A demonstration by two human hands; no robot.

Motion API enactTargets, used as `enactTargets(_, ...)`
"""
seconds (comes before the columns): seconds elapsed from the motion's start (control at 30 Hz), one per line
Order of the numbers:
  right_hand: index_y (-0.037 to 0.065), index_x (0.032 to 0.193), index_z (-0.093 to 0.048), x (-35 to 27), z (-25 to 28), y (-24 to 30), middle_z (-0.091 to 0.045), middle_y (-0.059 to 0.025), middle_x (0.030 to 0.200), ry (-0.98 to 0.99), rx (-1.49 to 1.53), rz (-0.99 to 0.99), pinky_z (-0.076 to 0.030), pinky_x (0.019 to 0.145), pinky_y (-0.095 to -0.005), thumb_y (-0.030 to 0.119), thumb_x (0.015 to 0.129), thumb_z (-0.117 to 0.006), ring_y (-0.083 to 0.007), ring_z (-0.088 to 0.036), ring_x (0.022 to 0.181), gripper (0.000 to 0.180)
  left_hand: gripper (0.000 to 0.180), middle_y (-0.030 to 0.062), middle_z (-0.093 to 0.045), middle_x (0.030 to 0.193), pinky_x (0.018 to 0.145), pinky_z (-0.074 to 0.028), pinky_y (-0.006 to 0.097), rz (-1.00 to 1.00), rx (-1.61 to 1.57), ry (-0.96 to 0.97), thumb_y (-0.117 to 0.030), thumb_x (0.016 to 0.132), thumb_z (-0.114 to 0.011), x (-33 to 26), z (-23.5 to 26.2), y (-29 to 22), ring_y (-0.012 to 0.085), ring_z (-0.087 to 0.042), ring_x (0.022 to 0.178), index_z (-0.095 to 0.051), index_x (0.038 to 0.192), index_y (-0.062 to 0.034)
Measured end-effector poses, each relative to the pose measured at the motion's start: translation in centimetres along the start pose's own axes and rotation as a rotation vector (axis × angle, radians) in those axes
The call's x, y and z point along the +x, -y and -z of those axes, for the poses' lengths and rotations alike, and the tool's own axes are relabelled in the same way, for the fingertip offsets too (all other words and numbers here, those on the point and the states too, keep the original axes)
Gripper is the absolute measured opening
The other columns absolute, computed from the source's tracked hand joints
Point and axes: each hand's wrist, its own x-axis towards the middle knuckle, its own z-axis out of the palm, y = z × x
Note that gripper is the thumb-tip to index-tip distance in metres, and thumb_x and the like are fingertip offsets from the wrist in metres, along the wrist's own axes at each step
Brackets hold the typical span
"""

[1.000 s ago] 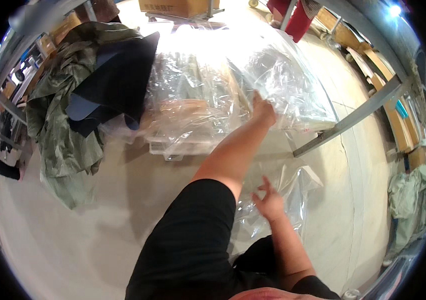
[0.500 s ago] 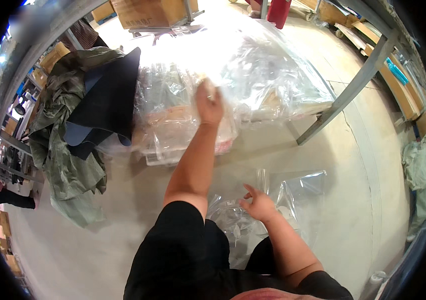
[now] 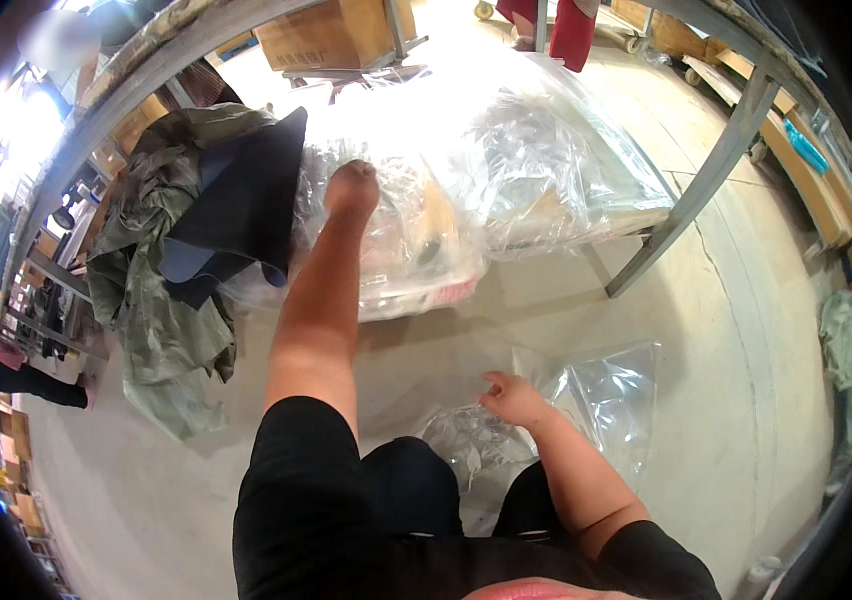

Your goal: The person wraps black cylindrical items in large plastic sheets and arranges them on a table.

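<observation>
My left hand (image 3: 353, 188) reaches forward onto a pile of clear plastic bags (image 3: 416, 215) on the low shelf. Its fingers are curled in a closed grip at the film, though glare and folds partly hide the fingertips. Nearer to me, my right hand (image 3: 513, 400) hovers over or touches a crumpled clear plastic sheet (image 3: 611, 390) spread low in front of my knees. The index finger points out and the fingers look apart, with nothing plainly held.
Left of the pile hang a black sheet (image 3: 246, 195) and a grey-green tarp (image 3: 151, 290). A metal table leg (image 3: 696, 190) stands on the right. Beyond the shelf are a cardboard box (image 3: 331, 35) and a person's red garment (image 3: 573, 35). More boards (image 3: 806, 190) lie at the far right.
My left hand has moved left across the plastic pile, and its fingers are now curled. The film under it has shifted. My right hand stays about where it was.
</observation>
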Motion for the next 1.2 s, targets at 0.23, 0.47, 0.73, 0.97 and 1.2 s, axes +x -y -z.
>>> enactTargets(0.23, 0.001, 0.122, -0.056, 0.1, 0.5, -0.5, -0.069, -0.0161, 0.092, -0.056, -0.021, -0.001, -0.052, 0.077, -0.0367, 0.031, 0.078, -0.066, -0.0295, -0.067, 0.084, 0.053, 0.034, 0.0121, -0.053, 0.132, 0.1, -0.041, 0.044, -0.556, 0.792, 0.034, -0.021, 0.089, -0.049, -2.8, -3.1, -2.0, 0.0309, -0.053, 0.115, -0.06, 0.118, -0.0065)
enactTargets(0.47, 0.002, 0.121, -0.057, -0.2, -1.1, 1.8, -0.069, -0.0152, 0.092, -0.006, -0.087, 0.084, -0.051, 0.079, -0.0366, 0.034, 0.079, -0.065, -0.0299, -0.066, 0.087, 0.054, 0.058, 0.0129, -0.053, 0.132, 0.101, -0.038, 0.044, -0.112, 0.347, 0.484, -0.047, 0.091, -0.042, 0.0, -9.9, -4.4, 0.0306, -0.051, 0.12, -0.048, 0.134, -0.0098)
enactTargets(0.73, 0.006, 0.121, -0.057, -8.2, 3.1, 5.4, -0.068, -0.0122, 0.095, -0.071, -0.172, 0.147, -0.051, 0.079, -0.0389, 0.041, 0.073, -0.072, -0.0285, -0.065, 0.088, 0.062, 0.069, 0.0244, -0.044, 0.135, 0.105, -0.033, 0.046, -0.383, -0.283, 0.073, -0.038, 0.088, -0.057, -14.5, -9.9, -3.9, 0.0382, -0.042, 0.125, -0.034, 0.139, 0.002)
enactTargets(0.97, 0.015, 0.095, -0.069, -15.7, 7.2, 19.1, -0.066, -0.0096, 0.097, 0.241, -0.606, 0.188, -0.05, 0.076, -0.0417, 0.038, 0.077, -0.066, -0.0295, -0.062, 0.095, 0.03, 0.091, 0.023, -0.034, 0.145, 0.108, -0.031, 0.038, -0.171, -0.453, 1.158, -0.035, 0.072, -0.078, -36.9, 8.9, 5.8, 0.0323, -0.034, 0.134, -0.031, 0.141, 0.0015)
enactTargets(1.2, 0.013, 0.094, -0.07, -25.5, 2.4, 40.8, -0.066, -0.0107, 0.092, 0.621, -0.708, 0.399, -0.05, 0.077, -0.0399, 0.041, 0.082, -0.063, -0.0312, -0.063, 0.089, 0.031, 0.037, 0.0066, -0.067, 0.107, 0.086, -0.048, 0.04, 0.267, -0.283, 0.958, -0.024, 0.076, -0.064, -49.5, 32.0, 8.1, 0.0259, -0.063, 0.1, -0.065, 0.113, -0.0221)
